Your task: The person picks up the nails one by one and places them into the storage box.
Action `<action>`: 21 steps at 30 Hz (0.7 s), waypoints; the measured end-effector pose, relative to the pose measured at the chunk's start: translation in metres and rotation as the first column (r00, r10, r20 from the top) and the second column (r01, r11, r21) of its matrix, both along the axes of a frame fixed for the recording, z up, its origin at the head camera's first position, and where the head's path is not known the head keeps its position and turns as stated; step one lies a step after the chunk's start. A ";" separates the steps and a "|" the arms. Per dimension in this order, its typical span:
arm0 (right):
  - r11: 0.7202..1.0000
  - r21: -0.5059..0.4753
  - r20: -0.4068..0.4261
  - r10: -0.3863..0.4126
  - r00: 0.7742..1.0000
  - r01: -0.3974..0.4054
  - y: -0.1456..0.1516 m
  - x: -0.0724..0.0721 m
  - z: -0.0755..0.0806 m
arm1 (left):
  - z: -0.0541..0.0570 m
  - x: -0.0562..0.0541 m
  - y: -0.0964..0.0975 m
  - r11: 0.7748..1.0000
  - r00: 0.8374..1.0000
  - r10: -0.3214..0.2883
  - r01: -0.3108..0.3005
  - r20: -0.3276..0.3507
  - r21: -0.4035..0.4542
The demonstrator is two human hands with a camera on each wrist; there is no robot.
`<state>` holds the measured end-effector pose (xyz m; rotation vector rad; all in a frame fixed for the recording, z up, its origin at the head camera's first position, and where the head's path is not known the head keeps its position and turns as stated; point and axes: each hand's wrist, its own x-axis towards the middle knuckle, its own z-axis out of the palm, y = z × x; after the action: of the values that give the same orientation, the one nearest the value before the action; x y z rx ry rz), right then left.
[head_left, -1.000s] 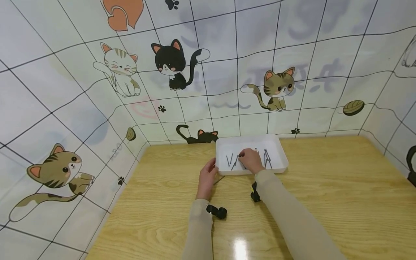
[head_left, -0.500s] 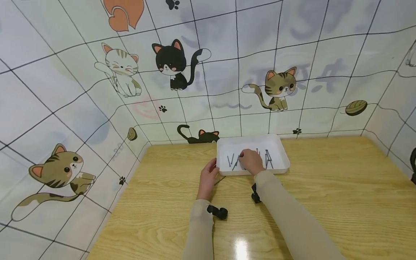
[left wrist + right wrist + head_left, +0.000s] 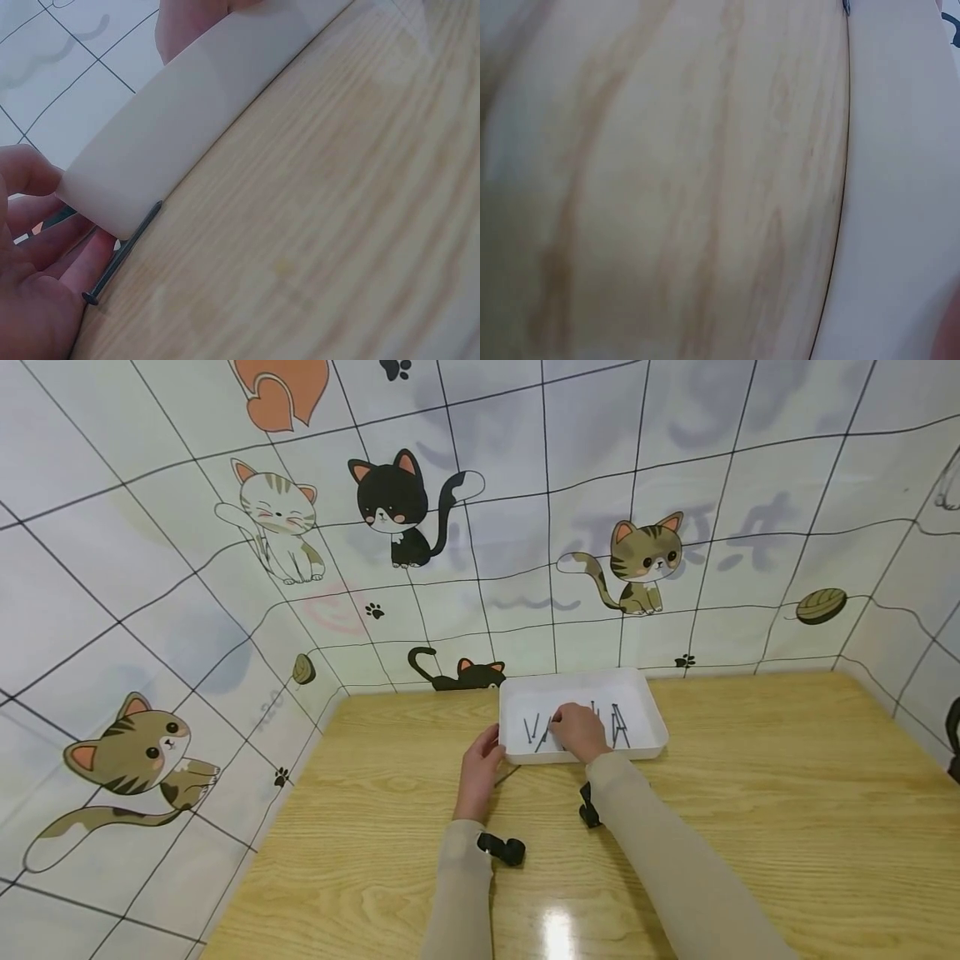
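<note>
A shallow white tray (image 3: 633,693) stands on the table near the back wall, with several dark nails (image 3: 617,727) lying in it. My left hand (image 3: 478,772) grips the tray's near left corner; in the left wrist view the thumb is at the rim and the fingers are along the side. One nail (image 3: 124,251) lies on the table beside that corner, close to my left fingers. My right hand (image 3: 581,732) reaches over the front wall into the tray. Its fingertips are pinched together at a nail among the others, and the hand hides part of the tray floor.
The wood-grain table (image 3: 750,793) extends on both sides of the tray. Behind it rises a wall (image 3: 517,543) with grid lines and cartoon cats. A black wrist camera (image 3: 504,850) sits on the left sleeve.
The head view shifts very slightly. Both hands, the tray and the nails keep practically the same places.
</note>
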<state>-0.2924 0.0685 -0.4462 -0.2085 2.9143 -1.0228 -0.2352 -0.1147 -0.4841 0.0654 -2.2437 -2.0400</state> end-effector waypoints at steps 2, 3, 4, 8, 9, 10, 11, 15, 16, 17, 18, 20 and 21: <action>1.000 0.004 -0.004 0.004 1.000 -0.004 0.000 0.001 0.001 | 0.000 0.000 0.000 1.000 1.000 0.001 -0.001 0.001 -0.002; 1.000 0.008 -0.008 0.007 1.000 -0.007 0.000 0.002 0.001 | 0.001 0.000 0.000 1.000 1.000 0.002 -0.002 0.003 -0.004; 1.000 0.012 -0.011 0.008 1.000 -0.008 0.000 0.002 0.002 | 0.001 0.000 0.000 1.000 1.000 0.003 -0.003 0.004 -0.005; 1.000 0.020 -0.021 0.015 1.000 -0.015 -0.001 0.004 0.002 | 0.002 0.000 0.000 1.000 1.000 0.005 -0.005 0.000 -0.008; 1.000 0.022 -0.022 0.011 1.000 -0.011 -0.001 0.004 0.002 | 0.002 0.000 0.000 1.000 1.000 0.005 -0.005 0.000 -0.010; 1.000 0.024 -0.022 0.009 1.000 -0.008 -0.002 0.004 0.002 | 0.002 0.000 0.000 1.000 1.000 0.005 -0.005 -0.002 -0.010; 1.000 0.026 -0.023 0.007 1.000 -0.007 -0.002 0.004 0.002 | 0.002 0.000 0.000 1.000 1.000 0.006 -0.006 -0.001 -0.010; 1.000 0.030 -0.019 0.005 1.000 -0.005 -0.002 0.003 0.003 | 0.002 -0.001 0.000 1.000 1.000 0.009 -0.009 0.008 -0.010; 1.000 0.031 -0.018 0.007 1.000 -0.007 -0.002 0.004 0.003 | 0.002 -0.001 0.000 1.000 1.000 0.010 -0.009 0.009 -0.009; 0.999 0.031 -0.016 0.009 1.000 -0.008 -0.002 0.004 0.003 | 0.002 -0.001 0.000 1.000 1.000 0.010 -0.010 0.012 -0.009; 1.000 0.030 -0.013 0.011 1.000 -0.010 -0.002 0.004 0.003 | 0.002 -0.001 0.000 1.000 1.000 0.009 -0.009 0.013 -0.010; 0.999 0.033 -0.011 0.012 1.000 -0.011 -0.002 0.005 0.003 | 0.002 0.000 0.000 1.000 1.000 0.006 -0.006 0.011 -0.010; 0.999 0.033 -0.011 0.011 1.000 -0.011 -0.001 0.005 0.003 | 0.002 0.000 0.000 1.000 1.000 0.004 -0.004 0.009 -0.009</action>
<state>-0.2878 0.0671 -0.4434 -0.2298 2.9340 -0.9749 -0.2354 -0.1143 -0.4824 0.0790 -2.2562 -2.0317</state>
